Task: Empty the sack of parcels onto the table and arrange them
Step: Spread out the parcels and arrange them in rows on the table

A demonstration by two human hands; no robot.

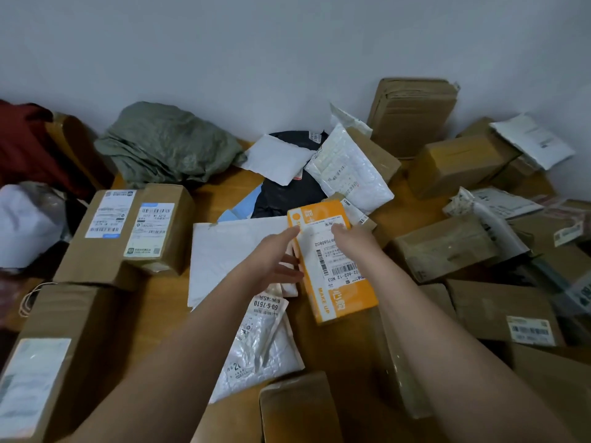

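An orange parcel (339,302) with a white shipping label lies at the middle of the wooden table (153,302). My left hand (275,260) holds its left edge, thumb on top and fingers along the side. My right hand (351,239) grips its upper right part, fingers over the label. The empty grey-green sack (166,145) lies crumpled at the back left by the wall. A flat white mailer (224,251) and a bubble mailer (262,343) lie under and beside my left arm.
Brown boxes (128,231) stand to the left, and several more boxes (447,247) crowd the right side. A black bag (287,193) and white bubble mailers (348,171) lie behind the orange parcel. Flattened cardboard (412,113) leans on the wall.
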